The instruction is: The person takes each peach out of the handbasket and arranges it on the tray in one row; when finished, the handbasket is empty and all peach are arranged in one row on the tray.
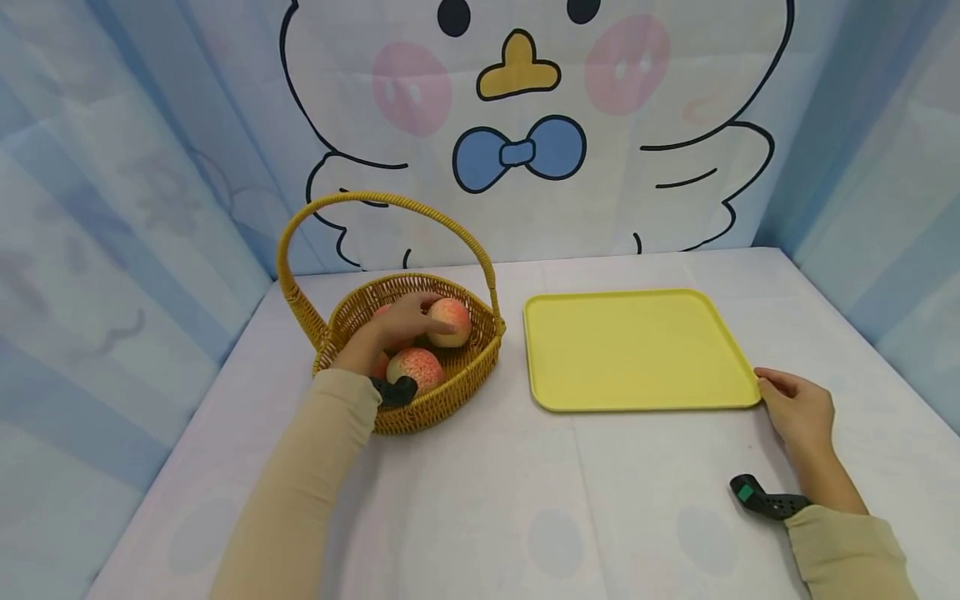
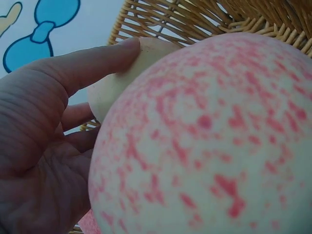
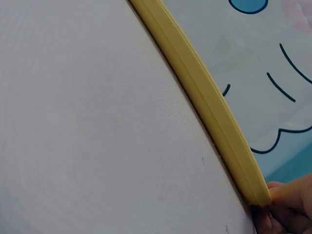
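Inside a wicker basket (image 1: pixel 457 402) with a tall arched handle, my left hand (image 1: pixel 401 323) grips a red-and-cream peach (image 1: pixel 453 322). The left wrist view shows the thumb laid across this peach (image 2: pixel 109 95), its far fingers partly hidden. A speckled peach (image 1: pixel 417 369) lies nearer to me and fills much of the left wrist view. More peach surface shows under and beside the hand, mostly covered. To the right, my right hand (image 1: pixel 804 414) pinches the near right corner of a yellow rectangular tray (image 1: pixel 630 350), which lies flat. Its rim (image 3: pixel 207 105) crosses the right wrist view.
A white cloth with pale dots covers the table (image 1: pixel 510 500). Behind it hangs a curtain (image 1: pixel 600 208) printed with a cartoon bird, and blue-white curtains flank both sides. The basket's handle (image 1: pixel 375 197) arches above the left hand.
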`<act>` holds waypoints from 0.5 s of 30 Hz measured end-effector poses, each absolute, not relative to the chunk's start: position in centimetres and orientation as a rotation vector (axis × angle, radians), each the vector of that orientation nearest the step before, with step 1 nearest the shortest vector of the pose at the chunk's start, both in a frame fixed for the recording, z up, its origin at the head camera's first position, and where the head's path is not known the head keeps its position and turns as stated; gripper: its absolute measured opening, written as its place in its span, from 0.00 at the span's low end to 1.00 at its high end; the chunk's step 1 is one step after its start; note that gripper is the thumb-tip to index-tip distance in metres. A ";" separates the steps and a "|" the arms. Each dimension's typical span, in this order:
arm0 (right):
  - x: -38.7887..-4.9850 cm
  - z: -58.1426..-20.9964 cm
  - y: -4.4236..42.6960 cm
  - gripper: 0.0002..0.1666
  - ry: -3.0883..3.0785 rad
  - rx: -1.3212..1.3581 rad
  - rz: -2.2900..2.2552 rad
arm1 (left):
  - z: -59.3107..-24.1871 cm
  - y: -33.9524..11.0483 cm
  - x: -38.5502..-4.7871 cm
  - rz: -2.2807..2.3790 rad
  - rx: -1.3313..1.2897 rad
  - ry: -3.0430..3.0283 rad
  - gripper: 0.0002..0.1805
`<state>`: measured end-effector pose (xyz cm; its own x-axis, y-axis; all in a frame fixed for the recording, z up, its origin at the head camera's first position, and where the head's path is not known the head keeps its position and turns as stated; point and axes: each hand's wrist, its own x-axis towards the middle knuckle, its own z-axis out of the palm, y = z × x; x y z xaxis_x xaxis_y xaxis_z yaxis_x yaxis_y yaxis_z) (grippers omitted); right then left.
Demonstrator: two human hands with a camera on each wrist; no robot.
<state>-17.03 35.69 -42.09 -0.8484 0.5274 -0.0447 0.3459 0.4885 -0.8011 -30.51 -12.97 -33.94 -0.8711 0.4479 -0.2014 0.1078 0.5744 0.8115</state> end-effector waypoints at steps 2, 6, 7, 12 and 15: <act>-17.0 -42.0 35.6 0.24 -2.524 -0.757 1.289 | -33.9 -12.9 -30.5 1.224 0.452 2.414 0.36; -17.0 -41.9 35.6 0.23 -2.526 -0.759 1.284 | -33.8 -12.8 -30.4 1.232 0.471 2.404 0.37; -17.0 -42.0 35.6 0.23 -2.528 -0.756 1.283 | -33.7 -12.8 -30.3 1.230 0.462 2.406 0.37; -17.0 -42.2 35.8 0.24 -2.526 -0.751 1.290 | -33.7 -12.5 -30.3 1.201 0.372 2.444 0.37; -17.1 -42.4 35.8 0.23 -2.524 -0.756 1.289 | -33.7 -12.3 -30.5 1.158 0.352 2.495 0.37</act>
<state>-17.11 35.79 -42.37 -0.8469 0.5298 -0.0461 0.3481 0.4866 -0.8013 -30.50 -12.28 -33.69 -0.9018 0.3711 -0.2213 0.0706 0.6318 0.7719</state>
